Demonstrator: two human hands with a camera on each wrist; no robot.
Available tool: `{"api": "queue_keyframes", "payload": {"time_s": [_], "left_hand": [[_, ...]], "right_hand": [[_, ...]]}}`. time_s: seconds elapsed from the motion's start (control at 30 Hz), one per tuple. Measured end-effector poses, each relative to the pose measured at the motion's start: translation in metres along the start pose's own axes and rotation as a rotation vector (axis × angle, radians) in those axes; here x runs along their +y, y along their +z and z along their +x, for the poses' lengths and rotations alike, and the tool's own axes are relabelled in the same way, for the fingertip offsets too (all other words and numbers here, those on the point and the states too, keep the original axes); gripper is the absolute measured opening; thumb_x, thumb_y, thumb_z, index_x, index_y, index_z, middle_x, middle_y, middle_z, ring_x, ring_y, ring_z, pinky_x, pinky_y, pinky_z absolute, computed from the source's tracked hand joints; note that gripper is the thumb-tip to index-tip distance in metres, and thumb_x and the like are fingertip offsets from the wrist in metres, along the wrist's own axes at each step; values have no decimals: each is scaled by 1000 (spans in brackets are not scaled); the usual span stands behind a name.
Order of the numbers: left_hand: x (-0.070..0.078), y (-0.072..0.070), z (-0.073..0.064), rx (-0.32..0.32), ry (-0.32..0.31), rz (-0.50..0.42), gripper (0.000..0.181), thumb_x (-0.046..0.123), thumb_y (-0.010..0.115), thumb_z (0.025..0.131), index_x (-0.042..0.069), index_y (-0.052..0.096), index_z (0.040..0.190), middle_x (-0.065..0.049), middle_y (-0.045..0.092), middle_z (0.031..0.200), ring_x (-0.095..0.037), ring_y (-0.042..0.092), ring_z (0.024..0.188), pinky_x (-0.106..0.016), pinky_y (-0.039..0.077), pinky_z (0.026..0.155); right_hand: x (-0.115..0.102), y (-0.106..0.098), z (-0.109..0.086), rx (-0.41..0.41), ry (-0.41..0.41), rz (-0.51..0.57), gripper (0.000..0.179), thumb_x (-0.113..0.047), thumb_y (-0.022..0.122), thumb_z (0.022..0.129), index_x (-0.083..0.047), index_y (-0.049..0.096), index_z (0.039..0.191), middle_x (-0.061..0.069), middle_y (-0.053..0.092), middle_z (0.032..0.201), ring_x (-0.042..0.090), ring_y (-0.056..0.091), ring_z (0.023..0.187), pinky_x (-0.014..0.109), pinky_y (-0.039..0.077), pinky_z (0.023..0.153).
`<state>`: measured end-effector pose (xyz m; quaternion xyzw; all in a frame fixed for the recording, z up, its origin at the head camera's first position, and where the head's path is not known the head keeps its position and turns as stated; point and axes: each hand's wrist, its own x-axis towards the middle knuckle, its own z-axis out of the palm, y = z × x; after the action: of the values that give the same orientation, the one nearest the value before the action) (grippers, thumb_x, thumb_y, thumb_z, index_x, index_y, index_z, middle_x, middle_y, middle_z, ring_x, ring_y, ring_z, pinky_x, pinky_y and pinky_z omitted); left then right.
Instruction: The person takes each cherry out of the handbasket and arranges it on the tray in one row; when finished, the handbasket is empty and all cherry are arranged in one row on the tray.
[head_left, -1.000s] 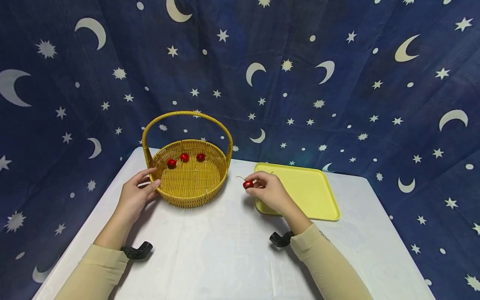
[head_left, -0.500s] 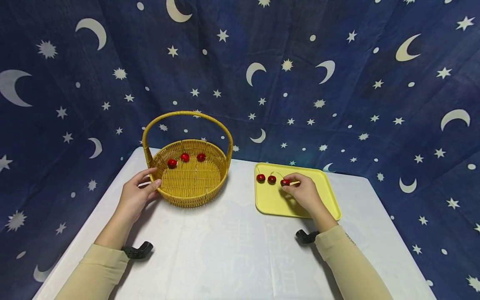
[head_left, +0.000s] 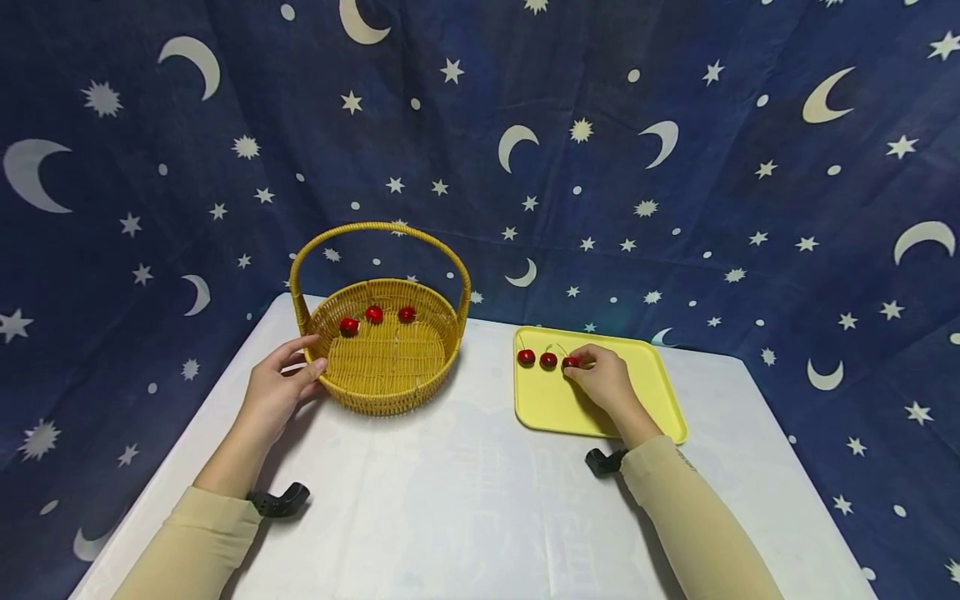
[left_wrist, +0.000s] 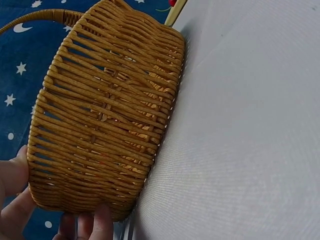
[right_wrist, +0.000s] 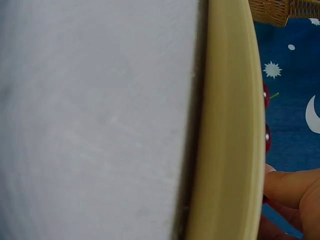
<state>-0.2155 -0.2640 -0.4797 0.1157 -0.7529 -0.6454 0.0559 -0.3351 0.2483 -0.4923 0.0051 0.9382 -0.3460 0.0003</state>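
Note:
In the head view my left hand [head_left: 273,392] grips the left rim of a yellow woven basket [head_left: 384,406] with a tall arched handle. Three red cherries lie inside, one of them a cherry [head_left: 348,327] near the left wall. The left wrist view has my thumb and fingers against the basket's wall [left_wrist: 100,115]. Over the yellow tray [head_left: 555,410], my right hand [head_left: 606,385] pinches a stemmed cherry [head_left: 570,363] close to the tray's surface. A left cherry [head_left: 527,357] and a middle cherry [head_left: 548,361] form a row with it. In the right wrist view, the tray's rim [right_wrist: 232,125] mostly hides the cherries.
A white cloth [head_left: 450,500] covers the table under the basket and tray. Behind it hangs a dark blue curtain [head_left: 450,217] printed with moons and stars. The basket's handle [head_left: 375,225] arches high over its opening.
My right hand has carried the cherry from between basket and tray rightward onto the tray, then lowered it slightly beside the other two. My left hand stays on the basket.

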Motion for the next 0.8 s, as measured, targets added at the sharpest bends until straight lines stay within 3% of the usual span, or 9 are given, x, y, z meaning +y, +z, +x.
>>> {"api": "queue_keyframes", "payload": {"time_s": [0.33, 0.53, 0.7, 0.8], "left_hand": [[3, -1, -2, 4, 7, 4, 60, 19, 70, 106, 8, 48, 161, -26, 45, 153, 4, 63, 97, -21, 66, 85], [4, 0, -3, 1, 4, 1, 60, 19, 70, 106, 8, 48, 161, -27, 46, 153, 6, 64, 96, -19, 65, 85], [3, 1, -3, -3, -5, 7, 60, 20, 69, 107, 10, 47, 162, -28, 44, 155, 7, 63, 96, -18, 65, 86], [3, 1, -3, 0, -7, 13, 60, 20, 70, 107, 10, 48, 162, -27, 45, 155, 7, 62, 97, -18, 65, 86]], "right_hand": [[-3, -2, 1, -19, -5, -7, 31, -22, 84, 95, -8, 74, 121, 14, 77, 116, 33, 69, 108, 46, 55, 96], [-3, -3, 2, -26, 6, -3, 35, -21, 84, 95, -8, 73, 126, 15, 75, 117, 34, 67, 113, 50, 55, 100], [-4, -5, -2, -19, 17, -5, 47, -20, 84, 95, -8, 68, 138, 19, 69, 131, 41, 65, 127, 57, 54, 110], [-8, -9, -7, 2, -2, -16, 50, -19, 82, 96, -10, 65, 143, 21, 66, 140, 41, 68, 124, 55, 58, 104]]}}
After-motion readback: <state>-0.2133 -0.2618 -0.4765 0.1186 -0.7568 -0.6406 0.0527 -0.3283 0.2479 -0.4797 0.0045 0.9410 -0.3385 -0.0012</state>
